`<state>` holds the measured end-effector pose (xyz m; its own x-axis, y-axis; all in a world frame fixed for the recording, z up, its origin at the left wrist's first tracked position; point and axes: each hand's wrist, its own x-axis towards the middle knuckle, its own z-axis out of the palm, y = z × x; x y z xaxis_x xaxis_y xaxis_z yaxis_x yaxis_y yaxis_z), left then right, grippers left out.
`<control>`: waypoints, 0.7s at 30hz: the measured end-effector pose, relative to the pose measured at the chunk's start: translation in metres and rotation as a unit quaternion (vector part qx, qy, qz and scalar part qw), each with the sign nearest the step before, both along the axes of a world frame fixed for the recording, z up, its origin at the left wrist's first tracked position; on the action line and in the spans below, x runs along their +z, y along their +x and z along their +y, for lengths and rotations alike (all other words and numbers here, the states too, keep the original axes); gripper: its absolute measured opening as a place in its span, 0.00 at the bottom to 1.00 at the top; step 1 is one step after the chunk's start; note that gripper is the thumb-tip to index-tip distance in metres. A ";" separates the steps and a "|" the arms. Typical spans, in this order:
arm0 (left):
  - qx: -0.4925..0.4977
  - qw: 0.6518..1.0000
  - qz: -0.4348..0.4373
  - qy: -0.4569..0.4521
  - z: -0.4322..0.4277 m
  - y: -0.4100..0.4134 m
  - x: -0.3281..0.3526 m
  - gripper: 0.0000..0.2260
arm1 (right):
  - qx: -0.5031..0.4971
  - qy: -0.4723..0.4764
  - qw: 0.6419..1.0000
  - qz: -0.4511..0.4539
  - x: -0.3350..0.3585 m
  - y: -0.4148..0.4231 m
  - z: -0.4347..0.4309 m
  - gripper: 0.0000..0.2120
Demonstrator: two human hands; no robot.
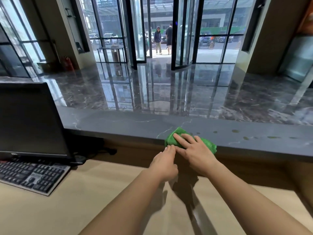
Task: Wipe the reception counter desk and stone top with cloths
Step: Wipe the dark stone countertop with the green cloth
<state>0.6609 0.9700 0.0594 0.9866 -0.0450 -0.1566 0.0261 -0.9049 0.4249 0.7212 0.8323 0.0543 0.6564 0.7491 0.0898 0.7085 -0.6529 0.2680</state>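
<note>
A folded green cloth (172, 136) lies on the near edge of the dark grey stone top (128, 123). My right hand (196, 152) lies flat on the cloth with straight fingers pressing it down. My left hand (165, 162) reaches up from the light wooden desk (71, 209), and its fingertips touch the cloth's near-left corner at the stone's edge. Whether they pinch the cloth cannot be seen. Several small greenish spots (245, 137) mark the stone to the right of the cloth.
A black monitor (30, 119) and a black keyboard (30, 175) stand on the desk at the left, with cables (105, 150) behind them. Beyond the counter is a glossy marble lobby floor (169, 89) and glass doors, where two people (162, 39) stand outside.
</note>
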 end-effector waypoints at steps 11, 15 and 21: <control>0.013 1.000 -0.002 -0.020 -0.038 -0.001 -0.001 0.32 | -0.024 -0.006 1.000 -0.008 0.001 -0.001 -0.029 0.32; 0.034 0.999 -0.008 -0.032 -0.011 -0.004 -0.002 0.33 | 0.008 -0.003 1.000 0.009 0.000 -0.001 0.000 0.29; 0.090 0.996 -0.008 -0.028 0.054 -0.002 -0.009 0.33 | 0.029 -0.011 0.999 0.025 0.006 0.000 0.073 0.27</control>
<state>0.6593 1.0243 0.0507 0.9818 0.1242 -0.1438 0.1787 -0.8608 0.4765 0.7208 0.9048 0.0602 0.6151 0.7873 0.0413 0.7576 -0.6048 0.2456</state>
